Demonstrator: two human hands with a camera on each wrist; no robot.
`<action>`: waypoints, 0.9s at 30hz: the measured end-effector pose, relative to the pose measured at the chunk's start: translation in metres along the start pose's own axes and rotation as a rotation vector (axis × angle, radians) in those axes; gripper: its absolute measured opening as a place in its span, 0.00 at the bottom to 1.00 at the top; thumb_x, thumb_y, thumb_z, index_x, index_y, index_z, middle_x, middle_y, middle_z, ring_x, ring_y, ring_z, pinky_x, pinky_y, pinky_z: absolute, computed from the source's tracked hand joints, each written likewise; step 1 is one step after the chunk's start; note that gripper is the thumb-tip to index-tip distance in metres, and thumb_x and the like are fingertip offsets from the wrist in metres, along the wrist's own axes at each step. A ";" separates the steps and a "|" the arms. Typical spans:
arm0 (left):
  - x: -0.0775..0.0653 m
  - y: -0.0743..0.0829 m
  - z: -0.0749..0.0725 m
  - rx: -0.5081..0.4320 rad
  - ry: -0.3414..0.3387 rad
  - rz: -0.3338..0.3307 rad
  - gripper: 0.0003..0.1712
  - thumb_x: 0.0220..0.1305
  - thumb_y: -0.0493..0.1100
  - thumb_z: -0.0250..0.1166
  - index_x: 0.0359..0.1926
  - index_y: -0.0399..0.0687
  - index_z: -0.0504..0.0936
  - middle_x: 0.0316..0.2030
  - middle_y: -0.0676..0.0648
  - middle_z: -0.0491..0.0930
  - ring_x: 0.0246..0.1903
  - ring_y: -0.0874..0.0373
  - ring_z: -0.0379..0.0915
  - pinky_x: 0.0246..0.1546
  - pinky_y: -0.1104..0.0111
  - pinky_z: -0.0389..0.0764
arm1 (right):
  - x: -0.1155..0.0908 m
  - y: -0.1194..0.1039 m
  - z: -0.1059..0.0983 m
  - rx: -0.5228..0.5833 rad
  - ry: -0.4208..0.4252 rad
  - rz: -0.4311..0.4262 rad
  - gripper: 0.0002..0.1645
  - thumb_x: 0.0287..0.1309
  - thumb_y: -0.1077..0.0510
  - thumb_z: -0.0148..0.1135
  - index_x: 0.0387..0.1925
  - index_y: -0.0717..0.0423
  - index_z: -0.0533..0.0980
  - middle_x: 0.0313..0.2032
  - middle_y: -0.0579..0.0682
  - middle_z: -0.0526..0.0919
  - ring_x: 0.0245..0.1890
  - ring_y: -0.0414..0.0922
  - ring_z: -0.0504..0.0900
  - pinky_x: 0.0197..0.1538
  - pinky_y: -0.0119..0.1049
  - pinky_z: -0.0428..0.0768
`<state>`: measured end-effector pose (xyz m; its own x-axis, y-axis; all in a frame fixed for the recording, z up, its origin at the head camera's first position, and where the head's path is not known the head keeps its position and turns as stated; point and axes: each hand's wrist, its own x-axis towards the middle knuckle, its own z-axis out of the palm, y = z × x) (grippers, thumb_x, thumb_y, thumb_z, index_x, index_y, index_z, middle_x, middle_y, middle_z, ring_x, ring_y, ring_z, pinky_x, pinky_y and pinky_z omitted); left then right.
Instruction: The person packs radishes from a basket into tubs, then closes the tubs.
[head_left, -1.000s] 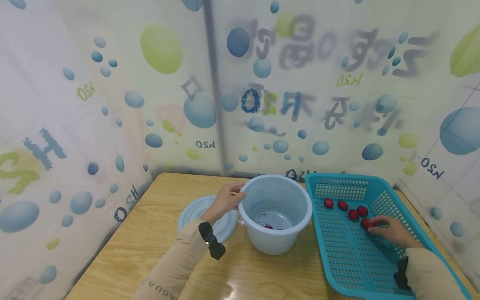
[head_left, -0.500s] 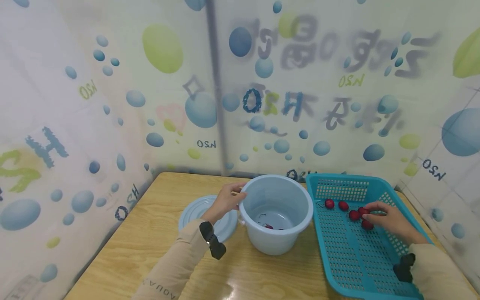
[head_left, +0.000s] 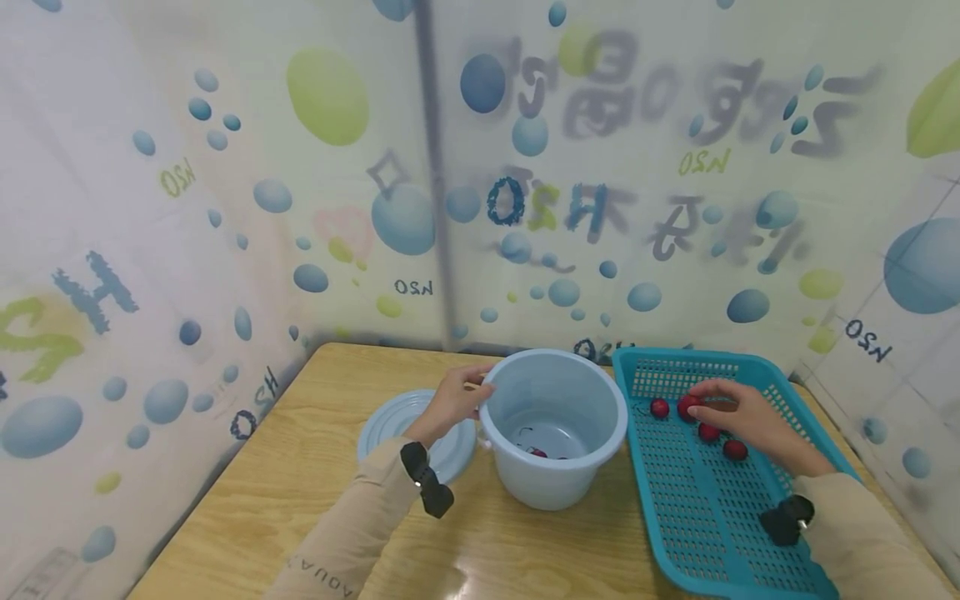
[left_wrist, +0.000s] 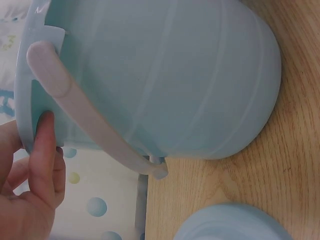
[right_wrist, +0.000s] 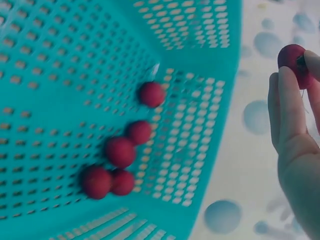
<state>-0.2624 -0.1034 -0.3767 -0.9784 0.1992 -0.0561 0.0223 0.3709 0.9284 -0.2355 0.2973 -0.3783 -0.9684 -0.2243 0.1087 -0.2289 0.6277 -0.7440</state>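
Right hand pinches 1 red fruit, stem end kinda by the thumb, can't tell its long axis. Left hand grips the bucket, upright between both hands, mouth up.

Light-blue bucket stands on the wood-grain table. Left hand pinches its rim. Pale handle slants across the bucket's side. Round light-blue lid, partly in view, lies near the bucket. Spotted wall behind.
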 end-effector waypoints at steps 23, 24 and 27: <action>0.000 0.000 0.001 -0.003 0.011 0.006 0.22 0.60 0.40 0.57 0.57 0.53 0.71 0.46 0.43 0.73 0.40 0.51 0.73 0.28 0.66 0.79 | 0.043 -0.095 0.031 0.129 -0.133 -0.245 0.17 0.54 0.58 0.59 0.44 0.64 0.71 0.44 0.59 0.74 0.45 0.57 0.75 0.43 0.44 0.77; 0.000 0.000 0.001 -0.006 0.009 0.009 0.22 0.60 0.40 0.57 0.57 0.53 0.71 0.46 0.43 0.73 0.40 0.51 0.73 0.28 0.66 0.79 | 0.046 -0.097 0.034 0.135 -0.141 -0.255 0.17 0.54 0.58 0.59 0.43 0.64 0.71 0.44 0.59 0.74 0.45 0.56 0.75 0.43 0.43 0.77; -0.001 0.000 0.001 -0.012 0.005 0.011 0.22 0.60 0.39 0.56 0.57 0.53 0.71 0.46 0.43 0.73 0.40 0.50 0.73 0.29 0.65 0.79 | 0.053 -0.102 0.044 0.125 -0.170 -0.272 0.17 0.52 0.59 0.61 0.43 0.64 0.72 0.42 0.58 0.75 0.43 0.55 0.76 0.42 0.41 0.78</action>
<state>-0.2618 -0.1028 -0.3768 -0.9790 0.1988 -0.0445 0.0301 0.3574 0.9335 -0.2588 0.1887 -0.3256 -0.8411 -0.4983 0.2104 -0.4523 0.4345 -0.7789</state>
